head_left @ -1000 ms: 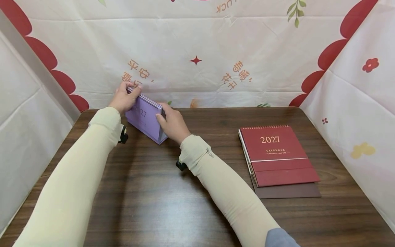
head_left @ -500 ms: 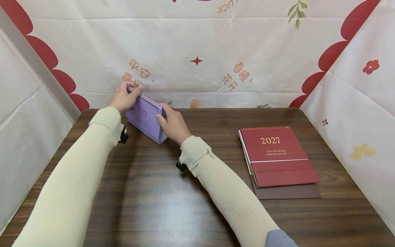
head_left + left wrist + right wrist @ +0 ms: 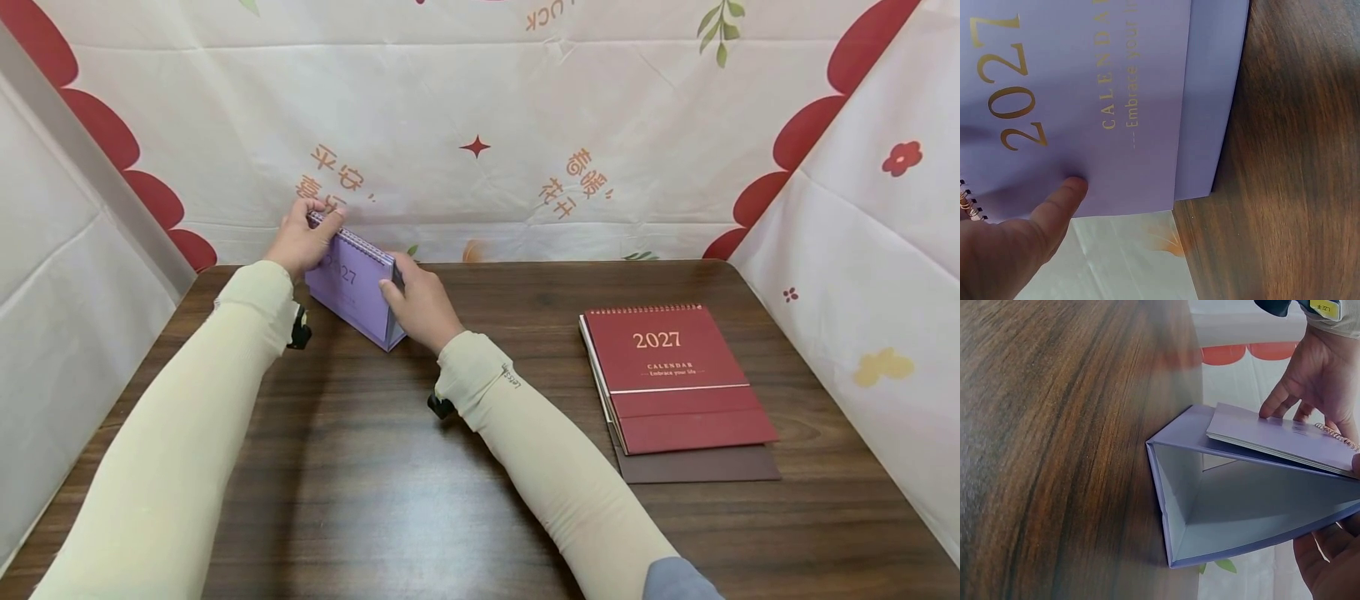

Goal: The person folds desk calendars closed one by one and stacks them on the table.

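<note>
A purple spiral-bound desk calendar [image 3: 351, 293] stands upright at the back left of the table, its base on the wood. My left hand [image 3: 298, 240] grips its far top corner, with the thumb [image 3: 1063, 201] on the front cover beside the gold 2027. At the near end my right hand [image 3: 426, 304] holds the upper edge, thumb in front and fingers [image 3: 1329, 547] on the back panel. Seen from its end in the right wrist view, the calendar's stand [image 3: 1175, 506] forms a hollow triangle, with the bound pages against one side.
A red 2027 desk calendar [image 3: 678, 358] lies folded on the right of the wooden table [image 3: 390, 467], a brown panel [image 3: 701, 465] sticking out below its cover. A printed white cloth [image 3: 480, 100] hangs behind the table and along both sides.
</note>
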`<state>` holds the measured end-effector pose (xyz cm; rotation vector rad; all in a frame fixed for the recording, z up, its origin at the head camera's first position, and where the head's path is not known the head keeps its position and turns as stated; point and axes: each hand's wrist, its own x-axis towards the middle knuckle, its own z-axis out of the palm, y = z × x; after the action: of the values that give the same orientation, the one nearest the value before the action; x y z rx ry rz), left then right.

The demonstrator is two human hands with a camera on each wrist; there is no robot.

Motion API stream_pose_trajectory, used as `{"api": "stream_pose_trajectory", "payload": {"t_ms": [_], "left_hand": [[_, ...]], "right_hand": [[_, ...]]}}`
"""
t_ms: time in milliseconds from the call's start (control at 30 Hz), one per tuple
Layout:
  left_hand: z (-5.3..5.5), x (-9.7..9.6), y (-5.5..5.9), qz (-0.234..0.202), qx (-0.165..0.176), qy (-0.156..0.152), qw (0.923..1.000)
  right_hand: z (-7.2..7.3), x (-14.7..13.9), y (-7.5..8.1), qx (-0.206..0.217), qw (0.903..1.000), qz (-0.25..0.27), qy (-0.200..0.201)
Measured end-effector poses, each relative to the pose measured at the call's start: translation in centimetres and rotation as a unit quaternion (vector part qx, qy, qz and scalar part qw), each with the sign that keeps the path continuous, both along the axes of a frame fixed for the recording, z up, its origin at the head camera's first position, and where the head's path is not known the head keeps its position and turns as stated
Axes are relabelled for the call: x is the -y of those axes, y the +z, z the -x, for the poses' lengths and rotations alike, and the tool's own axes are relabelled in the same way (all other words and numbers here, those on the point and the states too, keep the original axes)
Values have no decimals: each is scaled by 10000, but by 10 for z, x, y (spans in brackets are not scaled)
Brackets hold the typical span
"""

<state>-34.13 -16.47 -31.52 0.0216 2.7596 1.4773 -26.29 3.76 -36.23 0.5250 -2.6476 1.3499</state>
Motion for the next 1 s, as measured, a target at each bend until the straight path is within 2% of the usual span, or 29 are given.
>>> {"api": "stream_pose_trajectory", "payload": {"t_ms": [167, 367, 467, 600, 800, 1000], "left_hand": [[0, 1, 1, 67, 2, -51, 10000], [-2, 7, 1, 562, -198, -433, 9973], [-2, 13, -5, 285, -260, -513, 9979], [-2, 21, -18, -202, -93, -345, 9992], [-7, 31, -42, -336, 207, 0, 9992], [-9, 30, -53, -760, 365, 335, 9959]], "right_hand": [[0, 0, 1, 49, 10000, 40, 14], [-1, 0, 0, 85, 10000, -23, 25], [-1, -1, 0, 46, 10000, -46, 30], [-2, -2, -1, 75, 10000, -20, 45], [-3, -1, -4, 215, 9997, -38, 108], [-1, -5, -13, 436, 9990, -71, -17]]}}
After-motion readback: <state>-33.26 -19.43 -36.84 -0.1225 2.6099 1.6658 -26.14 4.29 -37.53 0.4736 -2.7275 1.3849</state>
